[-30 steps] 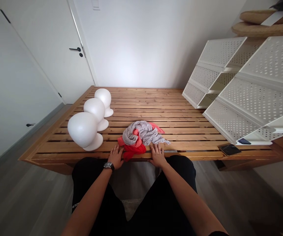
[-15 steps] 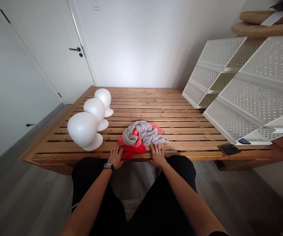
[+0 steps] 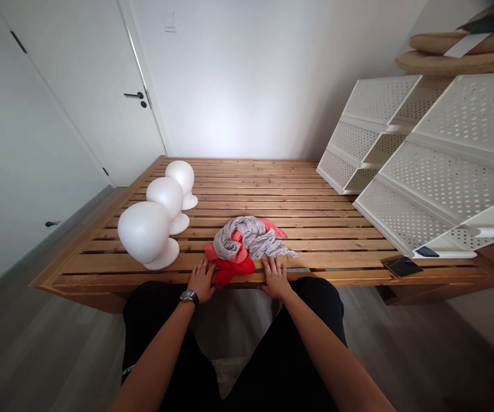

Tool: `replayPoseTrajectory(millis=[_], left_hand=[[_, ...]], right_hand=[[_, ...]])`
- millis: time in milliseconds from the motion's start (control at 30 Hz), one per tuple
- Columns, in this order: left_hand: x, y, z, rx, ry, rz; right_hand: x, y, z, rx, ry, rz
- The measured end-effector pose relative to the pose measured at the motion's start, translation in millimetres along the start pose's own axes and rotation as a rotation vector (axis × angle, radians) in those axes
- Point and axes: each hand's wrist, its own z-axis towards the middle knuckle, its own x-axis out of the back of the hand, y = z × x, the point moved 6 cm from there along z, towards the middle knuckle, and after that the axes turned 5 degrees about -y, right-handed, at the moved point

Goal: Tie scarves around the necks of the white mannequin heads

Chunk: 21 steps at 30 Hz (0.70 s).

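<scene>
Grey-red cloth (image 3: 252, 233) between left hand (image 3: 202, 281) and right hand (image 3: 276, 280), slightly beyond; both hands spread flat on table (image 3: 101, 263).

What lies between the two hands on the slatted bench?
Head view: the scarf's red part, nearer the left hand, then bare slat toward the right hand.

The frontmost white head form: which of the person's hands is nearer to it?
Left. The left hand rests on the table just right of the white head form; the right hand rests farther right, past the red-and-gray cloth.
</scene>
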Motion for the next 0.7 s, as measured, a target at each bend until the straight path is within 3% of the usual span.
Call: replayPoseTrajectory(millis=[700], left_hand=[[-0.5, -0.5, 0.2, 0.001, 0.009, 0.005]], right_hand=[[-0.4, 0.3, 0.4, -0.004, -0.013, 0.000]])
